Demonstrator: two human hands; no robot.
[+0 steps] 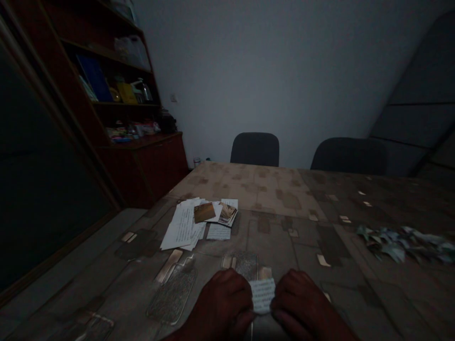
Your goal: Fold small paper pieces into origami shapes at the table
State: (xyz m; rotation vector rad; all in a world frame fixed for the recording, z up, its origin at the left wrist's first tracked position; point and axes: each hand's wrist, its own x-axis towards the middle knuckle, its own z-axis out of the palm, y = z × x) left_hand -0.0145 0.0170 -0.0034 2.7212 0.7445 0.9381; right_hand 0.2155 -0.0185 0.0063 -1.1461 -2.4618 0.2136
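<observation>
Nearest are two hands of one person. The left hand (229,298) and the right hand (302,300) are each clamped on one small printed paper (263,294), by its opposite sides. This paper is between the two hands, above the near part of the worktop (263,182), which has a patterned cover.

Farther, to the left of the middle, there lies one group of papers. It has several overlapping white sheets (181,225); their exact number I cannot tell. One brown picture card (204,212) lies on top of them, and just beside it, on the right, is one small stack of picture cards (227,214), the count of which is hidden. One small printed sheet (218,232) shows below this stack. On the right side, well apart, is one heap of crumpled pieces (401,245), too dark for counting.

Behind the worktop stand two dark chairs (255,148). At the left is one open cabinet (159,161). Its middle shelf holds one blue folder (94,78), one yellow box (127,93) and one kettle (144,91). The shelf above holds pale plastic bags (132,52), whose content is not clear. Below, many small colourful packets (133,131) lie together.
</observation>
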